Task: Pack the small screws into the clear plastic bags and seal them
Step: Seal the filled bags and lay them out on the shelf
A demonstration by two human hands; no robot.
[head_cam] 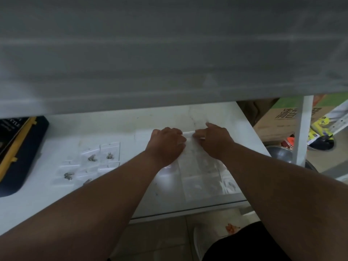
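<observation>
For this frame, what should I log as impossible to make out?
Head view only:
- Top edge of the clear bag: covered by the left hand and right hand, so its seal state is unreadable.
- Contents of that bag: blurred, glare.
- Screws in the filled bags: too small to count.
- Dark case: cut off by the left edge.
- Table's far part: hidden by the grey shelf.

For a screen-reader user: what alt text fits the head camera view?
Both hands, left hand and right hand, pinch the top edge of a clear plastic bag on a white table. To their left lie small bags holding screws, beside a dark case with yellow trim.
</observation>
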